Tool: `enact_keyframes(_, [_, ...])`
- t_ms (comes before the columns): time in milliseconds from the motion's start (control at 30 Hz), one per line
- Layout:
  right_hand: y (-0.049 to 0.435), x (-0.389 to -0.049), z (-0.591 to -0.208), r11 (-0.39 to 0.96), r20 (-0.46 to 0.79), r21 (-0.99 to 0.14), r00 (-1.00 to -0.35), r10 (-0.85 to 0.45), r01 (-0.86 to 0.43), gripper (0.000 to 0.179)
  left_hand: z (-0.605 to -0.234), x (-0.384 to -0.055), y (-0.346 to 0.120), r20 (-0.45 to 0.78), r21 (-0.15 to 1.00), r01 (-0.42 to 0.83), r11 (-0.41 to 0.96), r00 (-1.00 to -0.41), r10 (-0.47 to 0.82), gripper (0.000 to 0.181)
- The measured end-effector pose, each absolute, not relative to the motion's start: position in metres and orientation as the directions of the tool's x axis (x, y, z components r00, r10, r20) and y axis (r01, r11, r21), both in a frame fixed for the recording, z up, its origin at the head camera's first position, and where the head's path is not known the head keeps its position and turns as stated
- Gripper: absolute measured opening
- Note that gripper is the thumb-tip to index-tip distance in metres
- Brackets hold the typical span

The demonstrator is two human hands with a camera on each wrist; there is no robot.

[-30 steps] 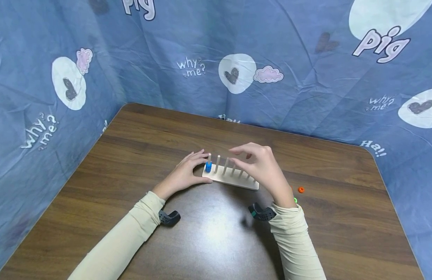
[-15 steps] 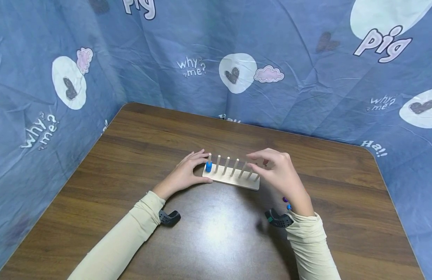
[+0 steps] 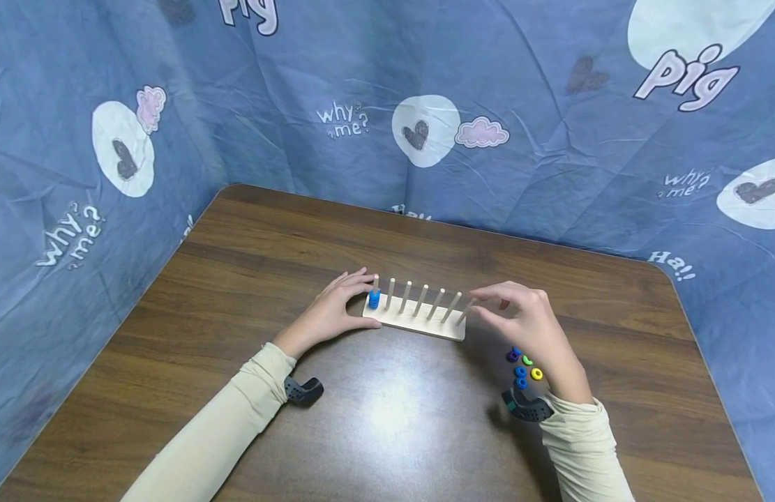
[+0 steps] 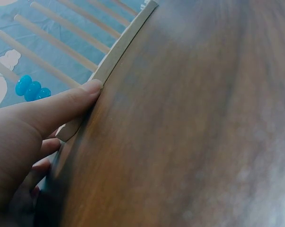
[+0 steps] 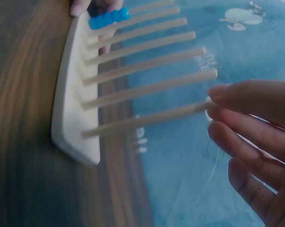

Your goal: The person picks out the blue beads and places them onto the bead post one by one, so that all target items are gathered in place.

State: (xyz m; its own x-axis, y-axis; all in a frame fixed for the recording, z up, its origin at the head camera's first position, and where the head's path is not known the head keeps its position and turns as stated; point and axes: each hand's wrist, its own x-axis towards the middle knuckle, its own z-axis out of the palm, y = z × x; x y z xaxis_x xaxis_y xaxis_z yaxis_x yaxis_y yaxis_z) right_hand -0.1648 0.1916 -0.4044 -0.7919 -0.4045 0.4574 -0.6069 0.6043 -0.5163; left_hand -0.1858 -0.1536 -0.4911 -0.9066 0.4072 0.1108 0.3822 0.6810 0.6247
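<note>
A pale wooden peg board [image 3: 418,319] with several upright pegs stands on the table. Blue rings [image 3: 374,300] are stacked on its leftmost peg; the other pegs carry none. My left hand [image 3: 333,308] grips the board's left end, thumb [image 4: 88,90] on the front edge and other fingers behind. At the opposite end, my right hand [image 3: 528,321] has thumb and index finger around the tip of the last peg [image 5: 147,120], apparently pinching it. No ring shows between those fingers. The remaining right fingers [image 5: 249,156] are loosely bent.
Several small loose rings lie below the right hand: a purple ring [image 3: 513,356], a green ring [image 3: 528,360], a yellow ring [image 3: 536,374] and blue ones [image 3: 521,383]. Behind the brown table [image 3: 287,230] hangs a blue printed cloth [image 3: 337,167].
My right hand has moved rightward along the peg tops, from near the middle pegs to the last one, uncovering pegs and loose rings. My left hand and the board have stayed put.
</note>
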Motion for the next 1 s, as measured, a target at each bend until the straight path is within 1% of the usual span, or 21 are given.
enact_keyframes(200, [0.203,-0.162,-0.408,0.634,0.445,-0.509,-0.809,-0.385,-0.582,0.025,-0.490,-0.185,-0.154,0.113,0.625,0.382,0.681,-0.907,0.405,0.068])
enact_keyframes(400, [0.215,-0.159,-0.416,0.664,0.400,-0.497,-0.827,-0.396,-0.558,0.023,-0.493,-0.186,-0.153,0.115,0.621,0.383,0.684,-0.907,0.405,0.069])
enact_keyframes(700, [0.241,-0.154,-0.425,0.720,0.224,-0.511,-0.881,-0.417,-0.470,0.017,-0.494,-0.187,-0.153,0.118,0.618,0.387,0.684,-0.906,0.406,0.069])
enact_keyframes(867, [0.255,-0.152,-0.429,0.771,0.122,-0.491,-0.908,-0.400,-0.405,0.017,-0.494,-0.186,-0.153,0.118,0.624,0.383,0.681,-0.908,0.402,0.068])
enact_keyframes(1000, [0.263,-0.152,-0.431,0.791,0.067,-0.486,-0.918,-0.391,-0.372,0.019,-0.494,-0.186,-0.153,0.121,0.622,0.384,0.682,-0.908,0.401,0.067])
